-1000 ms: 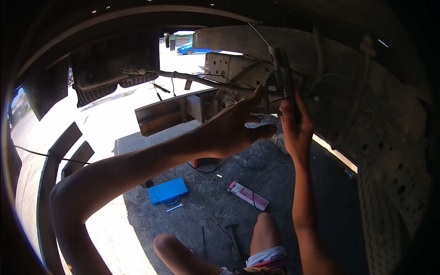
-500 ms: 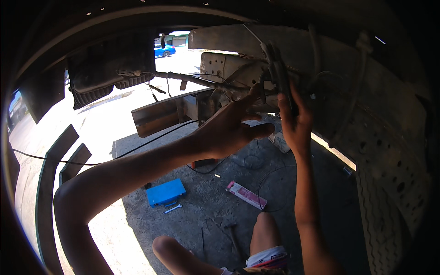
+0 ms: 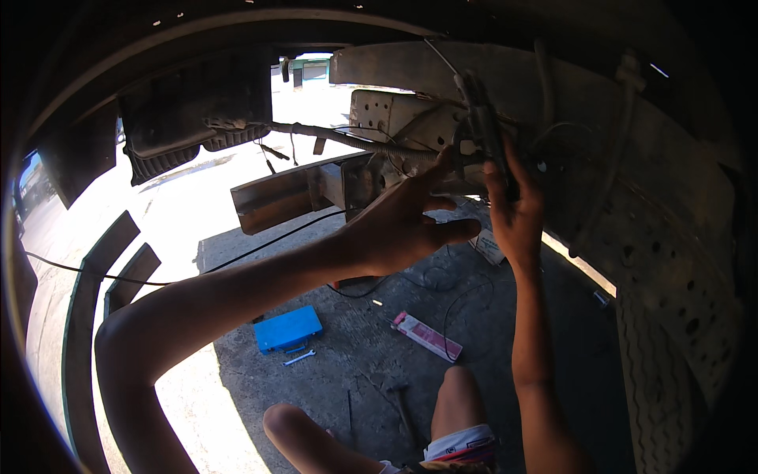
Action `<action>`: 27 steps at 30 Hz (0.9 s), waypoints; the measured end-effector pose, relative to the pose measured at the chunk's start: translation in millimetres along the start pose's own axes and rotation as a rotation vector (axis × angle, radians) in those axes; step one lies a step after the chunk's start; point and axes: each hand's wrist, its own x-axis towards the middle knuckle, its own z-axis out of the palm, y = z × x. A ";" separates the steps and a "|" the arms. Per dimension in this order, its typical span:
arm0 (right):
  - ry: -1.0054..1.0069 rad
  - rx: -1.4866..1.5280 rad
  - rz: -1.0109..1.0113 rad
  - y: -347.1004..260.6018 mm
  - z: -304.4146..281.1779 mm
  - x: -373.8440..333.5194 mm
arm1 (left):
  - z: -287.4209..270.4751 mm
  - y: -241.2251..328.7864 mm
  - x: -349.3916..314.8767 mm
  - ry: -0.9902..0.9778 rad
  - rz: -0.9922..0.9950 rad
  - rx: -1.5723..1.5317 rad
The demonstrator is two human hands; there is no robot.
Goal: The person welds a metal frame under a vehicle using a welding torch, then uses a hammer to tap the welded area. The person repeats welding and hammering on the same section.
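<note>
My right hand (image 3: pixel 517 209) is closed around the dark handle of what looks like a welding electrode holder (image 3: pixel 489 130), raised against the vehicle's underside. A thin rod (image 3: pixel 442 57) sticks out of its top, slanting up to the left. Just left of it, my left hand (image 3: pixel 407 221) reaches up with thumb and fingers apart. Its index fingertip meets a dark curved metal part (image 3: pixel 458 146) beside the holder; whether it presses or only rests there is hard to see. A ribbed hose (image 3: pixel 355 144) runs in from the left behind that fingertip.
Perforated metal frame (image 3: pixel 671 213) and a tyre (image 3: pixel 651 379) stand at right. A steel beam (image 3: pixel 276 204) and black cable (image 3: pixel 237 257) lie left. On the ground are a blue case (image 3: pixel 288 328), wrench (image 3: pixel 300 358), pink box (image 3: pixel 428 336) and hammer (image 3: pixel 403 411).
The blue car seen through the far opening is gone from view. The whole scene has shifted slightly right, while both hands keep nearly the same pose.
</note>
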 end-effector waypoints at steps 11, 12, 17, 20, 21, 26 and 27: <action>-0.025 -0.005 0.012 1.9 -4.6 2.2 | 4.3 0.6 2.7 0.018 0.060 -0.008; -0.031 -0.011 0.012 2.1 -4.8 2.4 | 4.5 0.3 3.1 0.016 0.049 -0.008; -0.022 -0.043 -0.045 3.0 -5.5 3.5 | 6.7 -2.4 4.3 0.046 0.097 0.021; -0.043 -0.089 -0.054 2.3 -7.0 3.8 | 7.4 -3.8 4.5 0.047 0.099 0.062; -0.055 -0.122 -0.067 1.7 -7.4 3.6 | 7.4 -4.0 4.2 0.047 0.097 0.076; -0.089 -0.269 -0.101 -3.4 -8.3 1.1 | 6.8 -3.6 2.9 0.037 0.074 0.109; -0.093 -0.266 -0.094 -4.5 -8.1 0.7 | 6.6 -3.6 2.8 0.033 0.072 0.098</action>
